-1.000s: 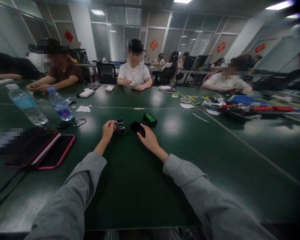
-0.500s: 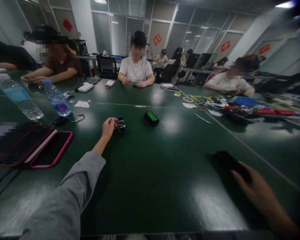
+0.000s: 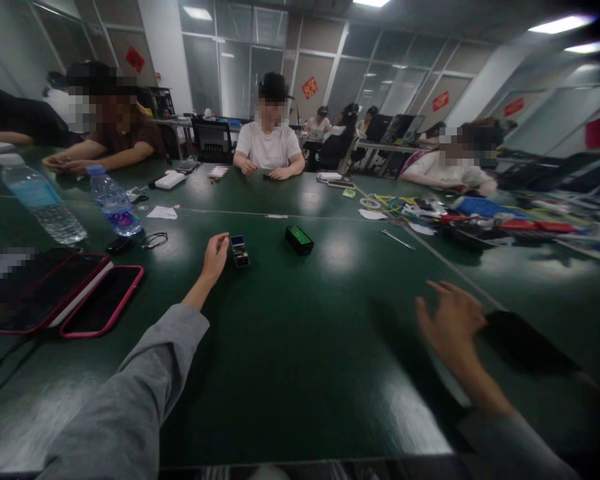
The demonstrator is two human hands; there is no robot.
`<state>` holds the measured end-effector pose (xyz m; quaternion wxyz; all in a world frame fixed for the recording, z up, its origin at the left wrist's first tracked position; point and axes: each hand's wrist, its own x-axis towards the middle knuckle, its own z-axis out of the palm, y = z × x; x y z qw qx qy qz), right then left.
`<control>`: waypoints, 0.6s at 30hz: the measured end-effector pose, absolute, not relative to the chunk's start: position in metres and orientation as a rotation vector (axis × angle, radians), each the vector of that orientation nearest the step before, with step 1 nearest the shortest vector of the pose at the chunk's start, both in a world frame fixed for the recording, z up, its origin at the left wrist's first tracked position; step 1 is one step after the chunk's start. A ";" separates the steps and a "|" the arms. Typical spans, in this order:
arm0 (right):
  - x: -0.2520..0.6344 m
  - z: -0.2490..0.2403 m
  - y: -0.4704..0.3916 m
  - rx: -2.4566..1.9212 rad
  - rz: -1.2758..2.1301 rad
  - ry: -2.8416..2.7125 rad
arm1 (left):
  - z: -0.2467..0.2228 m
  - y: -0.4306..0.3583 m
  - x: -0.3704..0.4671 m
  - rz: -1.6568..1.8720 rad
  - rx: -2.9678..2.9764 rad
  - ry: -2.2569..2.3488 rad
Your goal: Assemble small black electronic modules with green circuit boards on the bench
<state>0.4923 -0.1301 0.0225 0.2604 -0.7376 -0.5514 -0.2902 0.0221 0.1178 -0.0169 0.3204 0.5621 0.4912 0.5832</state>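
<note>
My left hand (image 3: 215, 255) rests on the green table just left of a small electronic module (image 3: 240, 252) with a dark square screen and exposed parts. Its fingers look loosely apart, with a narrow gap to the module. To the right of that lies a black box with a green face (image 3: 299, 239). Over the right side of the table, my right hand (image 3: 453, 313) is open and slightly blurred, fingers spread, nothing in it. Beside it, on its right, a flat black object (image 3: 527, 341) lies on the table; its kind is too dark to make out.
Two water bottles (image 3: 116, 203) and red-edged phones (image 3: 103, 301) are at the left. A metal wrench (image 3: 398, 240) lies near a pile of cables and tools (image 3: 480, 217) at the right. Several people sit around the table, one person (image 3: 269, 143) directly opposite.
My right hand has let go of the black object, which now lies farther right, and has moved left and up. My left hand has come slightly away from the module.
</note>
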 end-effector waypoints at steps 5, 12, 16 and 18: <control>0.329 0.018 -0.065 -1.645 -0.375 -1.999 | -0.016 0.115 0.023 1.398 1.552 1.186; 0.199 0.022 -0.018 -1.250 -0.095 -2.304 | -0.015 0.116 0.022 1.493 1.509 1.179; 0.199 0.014 -0.013 -1.290 -0.049 -2.247 | -0.011 0.113 0.023 1.403 1.491 1.131; 0.204 0.014 -0.014 -1.277 0.002 -2.219 | -0.010 0.112 0.024 1.385 1.510 1.120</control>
